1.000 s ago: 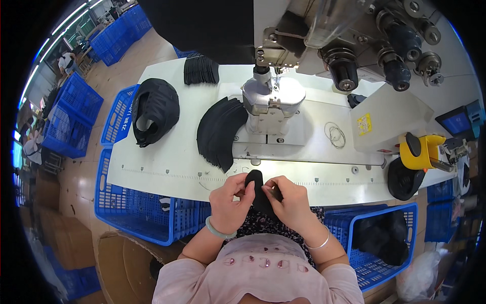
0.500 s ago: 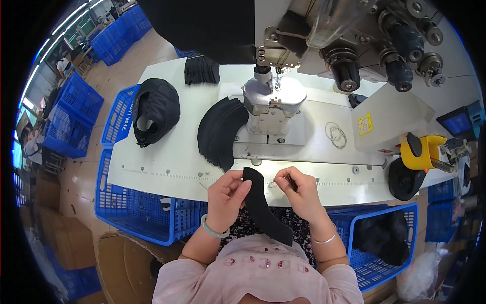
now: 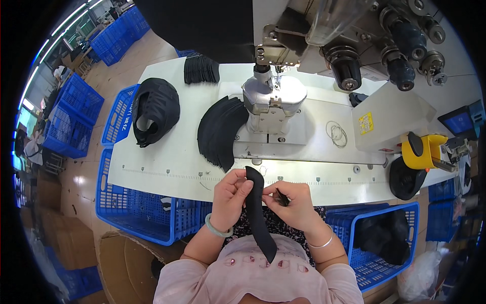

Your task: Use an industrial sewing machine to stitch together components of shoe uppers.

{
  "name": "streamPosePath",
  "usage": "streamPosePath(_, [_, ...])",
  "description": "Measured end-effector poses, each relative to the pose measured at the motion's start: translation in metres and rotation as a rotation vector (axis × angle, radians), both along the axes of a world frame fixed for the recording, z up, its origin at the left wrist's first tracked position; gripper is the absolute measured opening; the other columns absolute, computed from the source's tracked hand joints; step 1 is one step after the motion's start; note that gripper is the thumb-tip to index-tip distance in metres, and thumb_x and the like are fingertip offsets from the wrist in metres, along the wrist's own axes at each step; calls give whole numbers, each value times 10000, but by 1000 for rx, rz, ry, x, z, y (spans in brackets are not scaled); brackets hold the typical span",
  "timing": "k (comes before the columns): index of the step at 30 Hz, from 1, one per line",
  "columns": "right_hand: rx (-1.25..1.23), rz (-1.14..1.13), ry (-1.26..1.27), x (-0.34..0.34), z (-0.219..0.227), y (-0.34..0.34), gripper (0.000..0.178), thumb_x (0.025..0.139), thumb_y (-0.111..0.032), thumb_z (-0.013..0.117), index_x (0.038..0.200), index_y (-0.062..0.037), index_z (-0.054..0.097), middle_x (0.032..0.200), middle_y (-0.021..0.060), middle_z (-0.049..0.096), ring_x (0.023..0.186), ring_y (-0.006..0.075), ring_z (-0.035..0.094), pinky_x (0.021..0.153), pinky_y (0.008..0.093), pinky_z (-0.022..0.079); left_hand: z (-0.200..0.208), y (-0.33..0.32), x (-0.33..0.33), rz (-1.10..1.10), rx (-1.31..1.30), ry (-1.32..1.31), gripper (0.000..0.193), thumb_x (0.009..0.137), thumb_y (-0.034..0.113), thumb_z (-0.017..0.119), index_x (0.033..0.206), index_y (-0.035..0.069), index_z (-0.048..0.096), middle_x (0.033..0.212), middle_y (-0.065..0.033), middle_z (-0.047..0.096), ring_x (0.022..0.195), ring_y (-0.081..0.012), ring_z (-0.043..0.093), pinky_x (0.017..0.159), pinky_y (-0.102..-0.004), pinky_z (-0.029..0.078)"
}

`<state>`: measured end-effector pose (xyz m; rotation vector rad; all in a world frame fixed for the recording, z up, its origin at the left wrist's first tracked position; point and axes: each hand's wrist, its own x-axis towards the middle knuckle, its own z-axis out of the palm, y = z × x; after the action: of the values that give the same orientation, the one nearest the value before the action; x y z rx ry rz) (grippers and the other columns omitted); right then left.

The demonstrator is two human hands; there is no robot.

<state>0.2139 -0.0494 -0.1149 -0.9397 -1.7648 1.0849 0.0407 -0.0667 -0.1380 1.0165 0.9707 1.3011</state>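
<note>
My left hand (image 3: 230, 196) pinches a long curved black fabric piece (image 3: 258, 218) near its upper end. The piece hangs over my lap, and its lower tip lies against my shirt. My right hand (image 3: 293, 202) is closed at the right edge of this piece, with a small dark tool (image 3: 282, 197) sticking out between the fingers; its exact kind is not clear. Beyond my hands, a fanned stack of the same black curved pieces (image 3: 218, 133) lies on the table beside the sewing machine's post bed (image 3: 275, 104).
A black shoe upper (image 3: 156, 112) and another stack of black pieces (image 3: 201, 70) sit on the white table (image 3: 167, 157). Blue crates (image 3: 136, 213) stand below the left edge; another crate (image 3: 387, 273) holds black material. A yellow holder (image 3: 428, 152) is at right.
My right hand has come down and left to the black piece's edge, and the dark tool now shows in it. The piece's lower end has swung left.
</note>
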Motion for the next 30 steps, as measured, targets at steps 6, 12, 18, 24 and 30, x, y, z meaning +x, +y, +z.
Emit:
streamPosePath(6, [3, -102, 9, 0, -1, 0, 94, 777, -8, 713, 847, -4, 651, 547, 22, 515, 473, 65, 436, 456, 220, 365, 0, -1, 0, 27, 33, 50, 173, 954, 98, 575, 1099, 5, 557, 827, 15, 630, 657, -19, 516, 578, -160, 401])
streamPosePath(12, [-88, -112, -31, 3, 6, 4, 70, 794, -20, 709, 827, 10, 655, 558, -15, 512, 497, 34, 402, 458, 214, 328, 7, -5, 7, 136, 117, 252, 165, 930, 74, 601, 1070, -13, 589, 820, -41, 668, 664, -58, 577, 577, -196, 452])
streamPosePath(18, [-192, -131, 18, 3, -5, 11, 62, 791, -11, 713, 822, 22, 671, 570, -40, 512, 523, 11, 384, 461, 195, 294, 11, -6, 10, 223, 267, 572, 154, 898, 42, 625, 1036, -24, 613, 739, -82, 655, 641, -79, 593, 592, -217, 482])
streamPosePath(24, [-67, -178, -83, 6, 0, 4, 94, 774, -18, 717, 850, 13, 673, 622, 25, 583, 527, 66, 499, 490, 218, 394, 10, -5, 12, 256, 210, 510, 168, 876, 27, 644, 1037, -14, 623, 723, -82, 644, 617, -82, 589, 573, -220, 479])
streamPosePath(30, [270, -237, -250, -5, -2, 3, 143, 708, -38, 732, 806, -35, 628, 705, 91, 639, 554, 242, 625, 494, 313, 490, 10, -6, 17, 278, 386, 763, 181, 857, 19, 651, 1035, -1, 628, 725, -95, 632, 557, -126, 568, 522, -245, 451])
